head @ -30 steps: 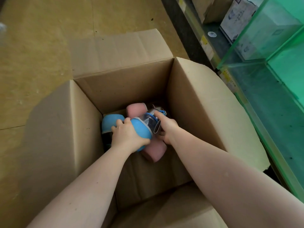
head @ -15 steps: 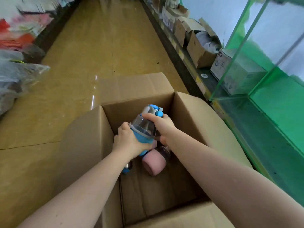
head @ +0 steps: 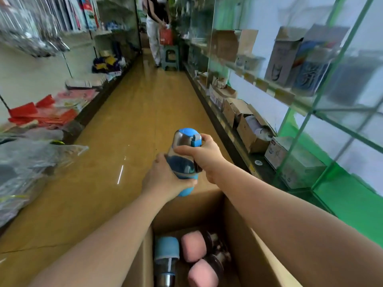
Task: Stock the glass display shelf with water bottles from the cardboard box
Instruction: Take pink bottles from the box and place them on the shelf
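Note:
A blue water bottle [head: 183, 162] with a clear body and blue cap is held upright above the cardboard box [head: 244, 235]. My left hand [head: 163, 181] grips its blue base. My right hand [head: 204, 154] grips its upper part just below the cap. Inside the box lie another blue bottle [head: 166, 257] and two pink bottles [head: 193, 248], the second pink bottle [head: 204, 274] nearer me. The glass display shelf [head: 323, 112] with green edges stands to the right.
A long aisle with a shiny brown floor [head: 116, 125] runs ahead. Shelves with packaged goods [head: 41, 112] line the left. Open cartons [head: 248, 125] sit under the right shelving. A person [head: 155, 27] stands by a stool [head: 171, 56] at the far end.
Both hands have lifted the blue bottle out of the box and up above its far edge. The view has tilted up from the box to the aisle.

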`<state>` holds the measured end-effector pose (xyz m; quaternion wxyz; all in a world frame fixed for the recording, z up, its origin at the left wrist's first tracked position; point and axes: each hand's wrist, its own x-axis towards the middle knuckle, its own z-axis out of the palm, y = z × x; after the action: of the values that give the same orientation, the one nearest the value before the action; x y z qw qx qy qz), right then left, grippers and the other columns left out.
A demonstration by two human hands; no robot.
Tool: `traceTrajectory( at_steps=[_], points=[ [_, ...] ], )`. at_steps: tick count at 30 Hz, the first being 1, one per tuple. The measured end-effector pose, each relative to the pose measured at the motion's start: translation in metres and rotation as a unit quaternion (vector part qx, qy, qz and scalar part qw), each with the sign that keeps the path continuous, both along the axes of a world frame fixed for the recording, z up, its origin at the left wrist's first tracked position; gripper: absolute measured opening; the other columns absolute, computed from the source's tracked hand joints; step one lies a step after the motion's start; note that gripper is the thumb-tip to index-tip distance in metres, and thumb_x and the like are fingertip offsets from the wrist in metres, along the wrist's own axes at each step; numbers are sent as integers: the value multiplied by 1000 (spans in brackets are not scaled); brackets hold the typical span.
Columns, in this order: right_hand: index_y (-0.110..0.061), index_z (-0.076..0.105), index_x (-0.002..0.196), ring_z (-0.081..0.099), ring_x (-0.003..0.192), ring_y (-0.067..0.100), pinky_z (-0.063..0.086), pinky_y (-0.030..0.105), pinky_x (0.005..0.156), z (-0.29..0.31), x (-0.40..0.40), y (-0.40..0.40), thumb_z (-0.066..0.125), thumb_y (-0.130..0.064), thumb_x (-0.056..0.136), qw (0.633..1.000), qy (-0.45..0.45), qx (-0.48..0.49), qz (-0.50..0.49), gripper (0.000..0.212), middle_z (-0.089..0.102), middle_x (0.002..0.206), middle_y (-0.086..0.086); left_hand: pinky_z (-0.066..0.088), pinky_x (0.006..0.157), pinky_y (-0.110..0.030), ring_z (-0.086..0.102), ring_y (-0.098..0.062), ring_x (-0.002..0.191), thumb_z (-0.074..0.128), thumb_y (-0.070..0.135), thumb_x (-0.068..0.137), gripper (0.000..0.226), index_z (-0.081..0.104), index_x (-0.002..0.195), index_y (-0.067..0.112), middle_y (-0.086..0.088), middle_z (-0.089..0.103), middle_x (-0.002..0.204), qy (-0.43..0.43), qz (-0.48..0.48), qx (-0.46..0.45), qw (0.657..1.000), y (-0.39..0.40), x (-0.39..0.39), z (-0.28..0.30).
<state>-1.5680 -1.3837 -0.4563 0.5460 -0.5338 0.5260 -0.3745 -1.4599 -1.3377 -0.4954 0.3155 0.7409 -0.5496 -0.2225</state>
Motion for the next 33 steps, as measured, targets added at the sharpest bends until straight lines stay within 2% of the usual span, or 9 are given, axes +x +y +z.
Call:
traceTrajectory(
  at_steps=[5,8,11,15,19,22,25,29,33],
  points=[
    [-22,41,122,61,97,16,55,33,81,105,4,-19,83,-26,67,999,25,-28,11,69,58,109,-2,50,82,-31,58,-16,107,82,50,55,87,38,124,20,6,54,121,-9,14,-30,999,-22,3,97],
    [-22,40,122,61,97,17,54,30,77,186,6,-24,83,-25,68,998,28,-45,18,69,57,108,-2,52,84,-33,58,-15,106,81,51,56,86,37,124,22,8,54,120,-11,6,-37,999,-32,7,174],
    [-21,39,128,62,101,20,55,40,88,268,10,-30,84,-26,66,997,35,-71,15,77,58,111,0,52,81,-32,59,-16,105,82,49,55,86,35,123,23,8,54,120,0,2,-46,999,-39,10,258],
    [-22,41,128,62,102,21,54,43,89,384,12,-31,84,-27,65,994,44,-102,7,77,59,111,-1,53,80,-32,60,-17,102,83,50,56,85,36,121,23,6,55,118,7,-12,-61,998,-41,11,374],
    [-21,43,124,61,102,20,54,39,90,498,6,-24,82,-28,68,990,64,-123,1,69,58,111,0,52,80,-32,58,-14,95,85,46,55,80,37,115,23,6,56,113,28,-26,-75,996,-37,7,486],
    [-19,47,117,62,100,21,53,41,91,573,0,-13,81,-28,68,988,76,-132,-13,60,61,110,4,45,69,-26,54,-12,89,84,48,57,75,37,111,24,6,56,110,18,-41,-81,996,-27,2,560],
    [-19,48,111,62,100,22,52,43,91,633,-9,0,82,-30,67,985,82,-145,-37,57,62,110,4,44,69,-27,58,-18,96,82,53,57,78,36,113,23,4,56,115,-23,-58,-80,995,-17,-4,623],
    [-16,49,118,60,104,25,50,44,94,696,-20,23,83,-32,66,978,83,-174,-76,64,60,112,5,48,75,-32,58,-23,106,80,56,56,83,36,116,18,-1,55,121,-60,-97,-101,988,-3,-13,690],
    [-14,53,110,59,94,21,52,40,90,741,-39,47,82,-30,68,966,87,-214,-115,54,58,90,-2,47,79,-32,56,-26,112,78,59,59,95,33,128,11,-5,54,126,-83,-141,-138,977,10,-29,735]
  ],
)
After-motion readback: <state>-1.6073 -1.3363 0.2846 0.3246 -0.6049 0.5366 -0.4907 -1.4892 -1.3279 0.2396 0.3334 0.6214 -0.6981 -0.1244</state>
